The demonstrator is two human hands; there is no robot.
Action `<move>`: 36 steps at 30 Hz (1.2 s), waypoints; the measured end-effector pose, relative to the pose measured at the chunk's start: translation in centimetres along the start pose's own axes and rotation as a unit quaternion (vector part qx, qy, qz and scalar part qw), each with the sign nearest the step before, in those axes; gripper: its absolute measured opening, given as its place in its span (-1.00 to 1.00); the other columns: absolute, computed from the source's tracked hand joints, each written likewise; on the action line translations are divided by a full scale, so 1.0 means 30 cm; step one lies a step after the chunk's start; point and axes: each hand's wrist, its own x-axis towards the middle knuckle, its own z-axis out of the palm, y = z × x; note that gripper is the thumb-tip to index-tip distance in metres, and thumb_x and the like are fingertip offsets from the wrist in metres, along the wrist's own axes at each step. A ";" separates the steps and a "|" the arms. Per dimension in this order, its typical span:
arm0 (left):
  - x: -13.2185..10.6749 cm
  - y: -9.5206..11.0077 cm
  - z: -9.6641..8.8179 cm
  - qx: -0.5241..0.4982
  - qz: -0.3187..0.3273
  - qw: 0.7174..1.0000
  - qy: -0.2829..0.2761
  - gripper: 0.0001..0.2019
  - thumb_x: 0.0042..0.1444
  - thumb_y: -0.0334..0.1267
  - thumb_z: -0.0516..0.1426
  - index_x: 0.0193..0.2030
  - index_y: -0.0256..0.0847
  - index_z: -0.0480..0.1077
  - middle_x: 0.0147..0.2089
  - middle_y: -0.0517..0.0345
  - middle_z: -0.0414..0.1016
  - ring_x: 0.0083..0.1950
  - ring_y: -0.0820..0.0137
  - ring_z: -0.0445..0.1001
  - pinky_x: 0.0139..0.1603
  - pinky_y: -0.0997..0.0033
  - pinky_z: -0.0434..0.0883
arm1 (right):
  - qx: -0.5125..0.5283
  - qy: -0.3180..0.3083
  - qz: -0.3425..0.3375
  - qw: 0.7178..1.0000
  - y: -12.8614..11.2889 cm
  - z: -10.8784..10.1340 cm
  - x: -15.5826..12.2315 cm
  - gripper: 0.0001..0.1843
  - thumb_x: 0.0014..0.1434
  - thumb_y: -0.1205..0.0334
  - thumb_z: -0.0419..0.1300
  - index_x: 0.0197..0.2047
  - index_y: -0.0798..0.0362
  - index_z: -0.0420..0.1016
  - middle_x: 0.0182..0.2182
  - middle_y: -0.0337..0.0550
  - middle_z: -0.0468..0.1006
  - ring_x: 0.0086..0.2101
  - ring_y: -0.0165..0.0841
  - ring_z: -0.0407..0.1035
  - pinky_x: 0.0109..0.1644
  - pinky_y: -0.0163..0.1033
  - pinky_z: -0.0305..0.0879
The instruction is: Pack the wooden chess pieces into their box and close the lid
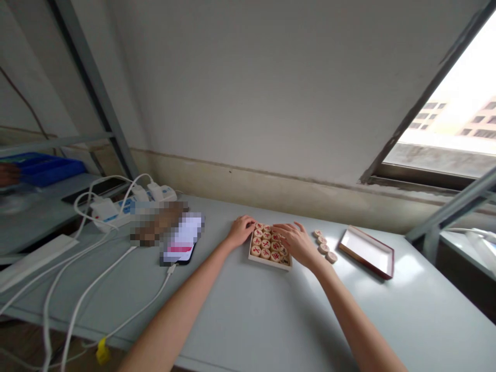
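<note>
A shallow light-coloured box (270, 264) holds rows of round wooden Chinese chess pieces (265, 244), most with red characters and some at the right with dark ones. My left hand (241, 230) is at the box's far left corner, its fingers curled against the side wall. Over the right part of the box is my right hand (296, 243), its fingers stretched out and somewhat spread above the pieces. It hides the far right of the box, and I see no piece between its fingers. Several loose chess pieces (324, 249) lie in a row just right of that hand.
A box lid (368, 251) with dark red edges lies inside-up at the right. Left are a phone (184, 240) on a charging cable, a blurred brown item (160, 225), a power strip (166, 194) and white cables (83, 297). A wall and window frame bound the table.
</note>
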 end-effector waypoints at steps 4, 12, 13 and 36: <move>0.003 -0.007 0.005 -0.003 -0.002 1.000 -0.001 -0.81 0.05 -0.32 -0.01 -0.30 -0.24 0.41 -0.22 0.11 0.43 -0.14 0.39 0.36 -0.04 0.38 0.26 | 0.016 0.012 -0.004 1.000 0.013 0.017 0.013 -0.62 0.09 0.42 -0.04 -0.06 -0.09 0.34 -0.12 -0.18 0.44 -0.13 -0.31 0.30 0.10 0.04 -0.13; -0.001 0.002 -0.001 -0.002 0.001 1.000 0.002 -0.81 0.06 -0.32 -0.01 -0.31 -0.24 0.42 -0.23 0.11 0.43 -0.15 0.39 0.36 -0.06 0.39 0.26 | 0.067 0.076 0.034 0.994 0.049 0.018 0.007 -0.84 0.09 0.26 0.02 -0.24 -0.02 0.35 -0.28 -0.18 0.49 -0.22 -0.31 0.33 0.05 -0.06 -0.04; -0.001 0.002 -0.001 0.000 0.002 1.000 0.002 -0.81 0.06 -0.32 -0.02 -0.31 -0.24 0.41 -0.22 0.11 0.43 -0.15 0.39 0.36 -0.06 0.39 0.26 | 0.075 0.096 0.049 0.991 0.063 0.017 -0.002 -0.82 0.09 0.23 0.02 -0.21 -0.01 0.33 -0.29 -0.18 0.49 -0.22 -0.32 0.34 0.03 -0.08 -0.02; -0.002 0.009 -0.005 0.012 0.005 1.000 -0.003 -0.80 0.07 -0.32 -0.03 -0.30 -0.25 0.40 -0.20 0.10 0.42 -0.14 0.40 0.36 -0.04 0.40 0.25 | 0.137 -0.033 0.018 0.990 -0.008 -0.005 -0.028 -0.66 0.08 0.33 0.01 -0.07 -0.09 0.38 -0.13 -0.16 0.42 -0.17 -0.30 0.30 -0.12 -0.19 0.15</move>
